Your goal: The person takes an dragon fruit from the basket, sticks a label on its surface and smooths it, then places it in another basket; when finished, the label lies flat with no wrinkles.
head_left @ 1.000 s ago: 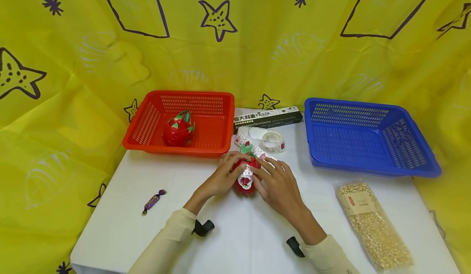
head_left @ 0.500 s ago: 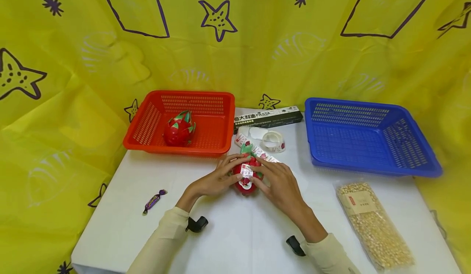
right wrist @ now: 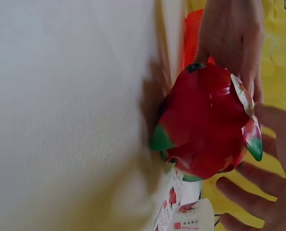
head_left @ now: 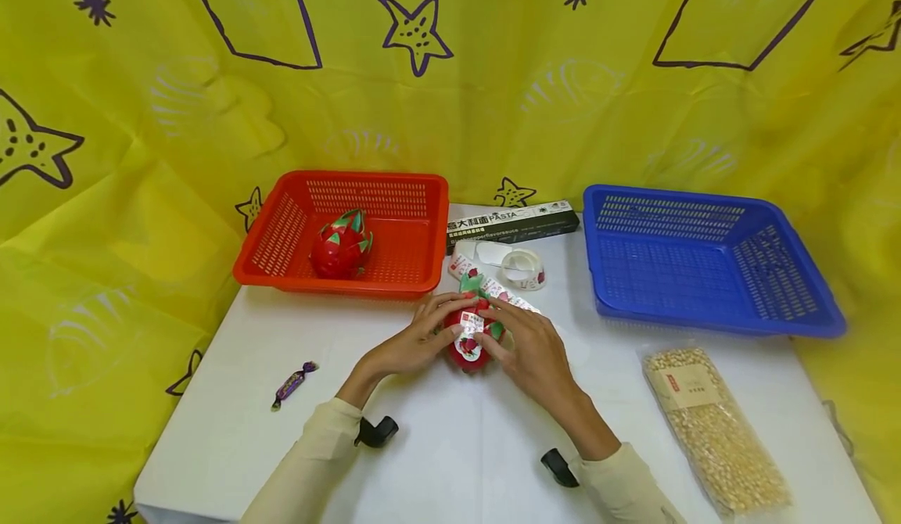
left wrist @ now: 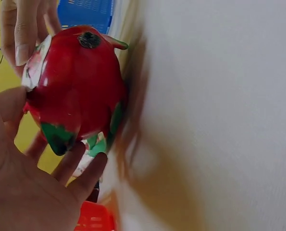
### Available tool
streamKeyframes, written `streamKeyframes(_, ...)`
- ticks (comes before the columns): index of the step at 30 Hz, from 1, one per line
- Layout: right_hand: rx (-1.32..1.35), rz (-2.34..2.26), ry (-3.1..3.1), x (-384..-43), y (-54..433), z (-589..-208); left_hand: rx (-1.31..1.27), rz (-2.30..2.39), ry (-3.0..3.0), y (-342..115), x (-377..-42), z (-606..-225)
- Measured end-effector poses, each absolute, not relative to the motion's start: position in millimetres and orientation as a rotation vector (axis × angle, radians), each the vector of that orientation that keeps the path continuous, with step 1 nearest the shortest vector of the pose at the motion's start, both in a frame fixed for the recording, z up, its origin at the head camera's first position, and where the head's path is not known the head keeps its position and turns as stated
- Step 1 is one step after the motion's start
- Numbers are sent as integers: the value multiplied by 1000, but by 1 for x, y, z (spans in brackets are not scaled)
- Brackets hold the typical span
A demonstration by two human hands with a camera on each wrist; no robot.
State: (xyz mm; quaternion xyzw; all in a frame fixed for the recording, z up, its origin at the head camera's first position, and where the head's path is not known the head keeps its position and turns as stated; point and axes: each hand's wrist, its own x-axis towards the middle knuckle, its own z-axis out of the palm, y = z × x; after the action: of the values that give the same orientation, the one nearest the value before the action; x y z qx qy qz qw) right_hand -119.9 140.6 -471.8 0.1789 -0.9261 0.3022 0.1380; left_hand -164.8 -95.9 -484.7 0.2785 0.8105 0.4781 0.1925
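Note:
A red dragon fruit (head_left: pixel 468 358) with green tips lies between both hands at the middle of the table. Its top bears a white sticker (head_left: pixel 469 328) printed with a small red fruit. From the left side, the left hand (head_left: pixel 415 340) holds the fruit, thumb on the sticker and fingers along its side. The right hand (head_left: pixel 531 344) holds the opposite side, thumb at the sticker's edge; in the right wrist view, several of its fingers (right wrist: pixel 251 197) stretch out fairly straight. Just behind the fruit run a strip of stickers (head_left: pixel 503 293) and a sticker roll (head_left: pixel 522 270).
A red basket (head_left: pixel 408 285) at back left contains another dragon fruit (head_left: pixel 338 250). A blue basket (head_left: pixel 711 324) stands at back right. Between them lies a pasta box (head_left: pixel 514 225). A wrapped candy (head_left: pixel 293 385) is at left, a bag of corn kernels (head_left: pixel 725 446) at right.
The left hand has shifted slightly left and its thumb has drawn back, uncovering more of the sticker. The right thumb has moved slightly. The dragon fruit stays in place.

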Motion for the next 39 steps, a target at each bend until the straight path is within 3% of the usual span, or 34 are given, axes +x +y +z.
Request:
streamKeyframes(9, 426, 926, -2890, -125, 123, -470, 729, 1236, 2377, -103, -162, -473)
streamKeyframes(20, 267, 1091, -3029, -136, 110, -466, 476, 557, 2636, -116, -149, -465)
streamKeyframes(39, 164, 1286, -3048, -142, 105, -467, 403, 523, 2675, -114, -149, -473)
